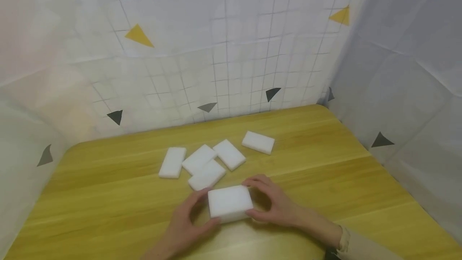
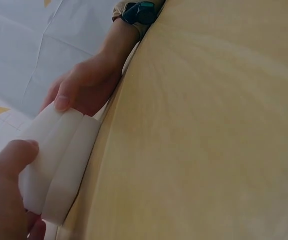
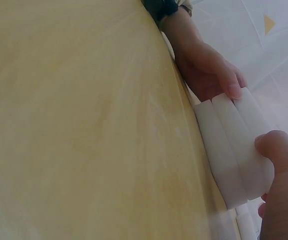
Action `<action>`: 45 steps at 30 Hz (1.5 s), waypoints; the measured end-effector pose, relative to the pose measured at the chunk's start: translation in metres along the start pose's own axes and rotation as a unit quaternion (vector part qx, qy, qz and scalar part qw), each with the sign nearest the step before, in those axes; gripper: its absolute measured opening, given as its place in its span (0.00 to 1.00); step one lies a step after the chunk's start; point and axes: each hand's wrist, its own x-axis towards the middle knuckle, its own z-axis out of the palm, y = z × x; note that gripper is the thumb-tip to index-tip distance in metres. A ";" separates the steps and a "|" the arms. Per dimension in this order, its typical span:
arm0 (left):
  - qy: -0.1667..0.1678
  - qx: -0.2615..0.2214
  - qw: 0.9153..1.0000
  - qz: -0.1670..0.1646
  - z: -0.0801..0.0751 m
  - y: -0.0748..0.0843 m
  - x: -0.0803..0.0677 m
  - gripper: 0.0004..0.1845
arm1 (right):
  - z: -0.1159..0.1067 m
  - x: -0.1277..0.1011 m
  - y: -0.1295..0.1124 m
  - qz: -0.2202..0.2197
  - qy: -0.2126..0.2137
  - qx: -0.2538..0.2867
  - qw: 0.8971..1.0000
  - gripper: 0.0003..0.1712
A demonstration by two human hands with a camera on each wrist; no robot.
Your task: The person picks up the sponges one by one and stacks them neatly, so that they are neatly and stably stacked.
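A yellow wooden table (image 1: 108, 212) stands enclosed by white grid-patterned sheets (image 1: 223, 51) dotted with triangles.

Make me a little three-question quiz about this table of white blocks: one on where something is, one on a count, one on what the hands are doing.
1. Where is the stack of white sponge blocks?
A. Between both hands, near the table's front
B. Against the back curtain
C. On the floor

2. How many loose sponge blocks lie flat behind the stack?
A. Two
B. Five
C. Nine

3. What are the left hand and right hand doing?
A. Resting flat, apart from everything
B. Gripping the stack from opposite sides
C. Pulling the curtain

Answers: 1 A, the head view shows it between the hands on the wooden table; 2 B, five lie separately; 3 B, fingers and thumbs curl round its ends.
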 end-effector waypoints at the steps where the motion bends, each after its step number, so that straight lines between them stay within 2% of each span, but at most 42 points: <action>1: 0.002 0.000 1.000 0.006 0.000 -0.001 0.000 0.38 | 0.000 0.000 0.000 0.001 -0.001 0.000 1.000 0.41; 7: 0.021 0.007 0.999 0.033 0.003 -0.003 0.000 0.36 | -0.001 0.001 -0.001 0.003 0.001 -0.003 1.000 0.40; 11: 0.026 0.003 0.999 0.037 0.003 -0.002 0.000 0.36 | -0.002 0.001 0.001 0.007 0.001 0.006 1.000 0.39; 16: 0.025 0.003 0.999 0.029 0.003 0.000 0.000 0.37 | -0.006 0.001 0.006 0.063 0.002 0.027 0.998 0.34; 21: 0.022 0.005 1.000 0.014 0.002 -0.001 0.000 0.36 | -0.013 0.002 0.020 0.105 0.035 0.006 0.994 0.27; 27: 0.011 0.002 1.000 -0.008 0.001 -0.001 0.000 0.36 | -0.023 0.009 0.042 0.149 0.083 -0.038 0.985 0.26; 34: 0.007 0.003 1.000 0.000 0.002 -0.001 0.000 0.37 | -0.037 0.019 0.066 0.196 0.113 -0.073 0.971 0.29; 38: 0.007 0.002 1.000 -0.005 0.002 0.000 -0.001 0.37 | -0.044 0.022 0.081 0.200 0.133 -0.100 0.966 0.31; 42: 0.009 0.002 1.000 0.005 0.002 0.000 -0.001 0.38 | -0.050 0.025 0.092 0.206 0.147 -0.133 0.958 0.33; 45: 0.010 -0.002 1.000 0.014 0.002 0.000 0.000 0.39 | -0.053 0.027 0.096 0.238 0.141 -0.143 0.950 0.37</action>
